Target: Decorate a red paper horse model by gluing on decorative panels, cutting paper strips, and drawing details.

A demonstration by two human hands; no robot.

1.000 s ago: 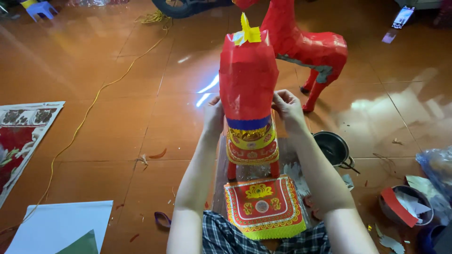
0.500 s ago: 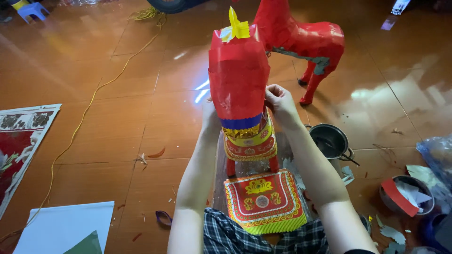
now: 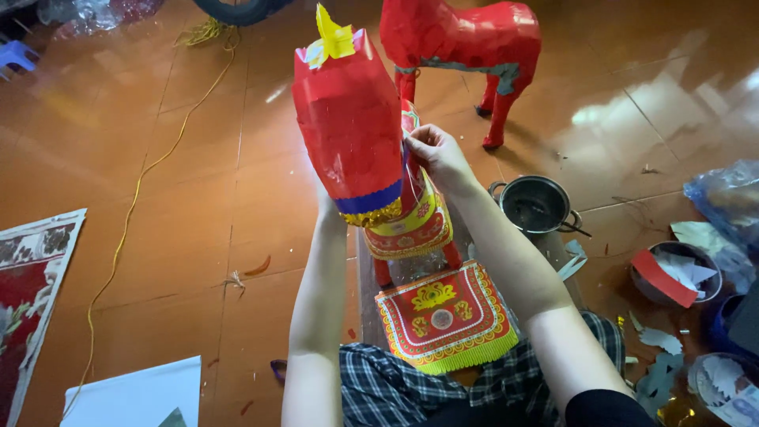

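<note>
Red paper horse figure [image 3: 352, 126], head end raised toward the camera, topped with a yellow paper tuft [image 3: 332, 35] and trimmed with a blue and gold band at the lower edge. Right hand [image 3: 435, 154] pressed against the figure's right side, fingers curled and pinching at the paper just behind the red block. Left hand mostly hidden behind the figure, only the wrist showing below it; how far open, cannot tell. Draped under the red block, patterned red and yellow cloths with gold fringe [image 3: 411, 229]. Lying in the lap just below, a square red and gold fringed panel [image 3: 443, 316], resting on checked fabric. Farther back on the glossy orange tiled floor [image 3: 198, 213], a second red paper horse [image 3: 466, 39] standing on its legs. Near the right forearm, a small metal pot [image 3: 536, 205]. Off to the right, a bowl of paper scraps [image 3: 676, 273]. Trailing across the floor at left, a yellow cord [image 3: 134, 205].
</note>
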